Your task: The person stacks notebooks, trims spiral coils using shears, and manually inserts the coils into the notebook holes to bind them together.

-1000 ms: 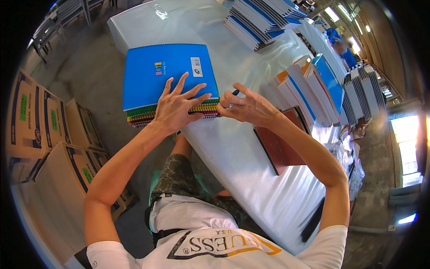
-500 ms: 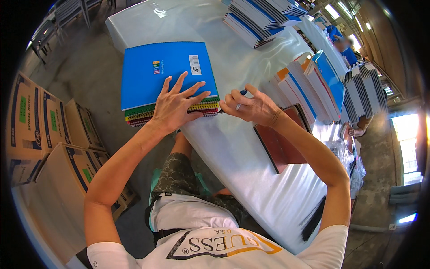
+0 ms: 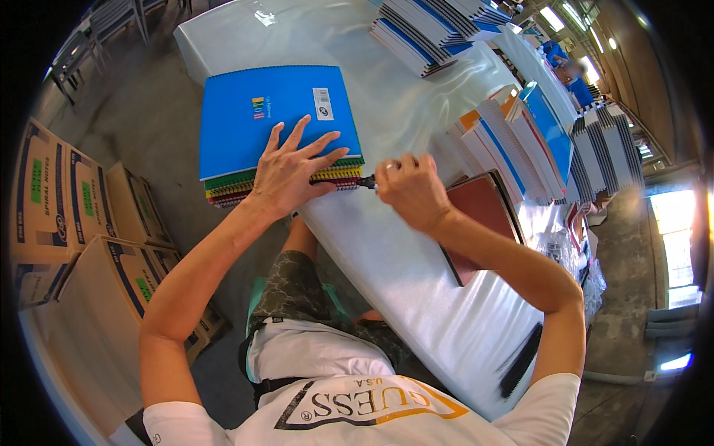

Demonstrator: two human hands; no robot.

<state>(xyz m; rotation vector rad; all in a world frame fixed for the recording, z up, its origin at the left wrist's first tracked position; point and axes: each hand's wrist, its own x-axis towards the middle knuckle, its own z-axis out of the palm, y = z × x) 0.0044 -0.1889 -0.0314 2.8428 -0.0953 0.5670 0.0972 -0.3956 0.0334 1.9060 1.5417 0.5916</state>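
My left hand [image 3: 294, 171] lay with fingers spread flat on the blue notebook stack [image 3: 275, 126] at the bench [image 3: 401, 253] edge; my right hand [image 3: 409, 189] pinched a small dark tool [image 3: 366, 181] against its spirals.

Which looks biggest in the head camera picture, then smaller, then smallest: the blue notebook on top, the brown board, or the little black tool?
1. Blue notebook, biggest.
2. Brown board, though a forearm hides part of it.
3. Black tool at the right hand, smallest.

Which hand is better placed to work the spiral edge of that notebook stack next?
Right. The right hand sits at the spiral edge, gripping a small dark tool against it. The left hand lies flat on the blue top notebook, pinning the stack.
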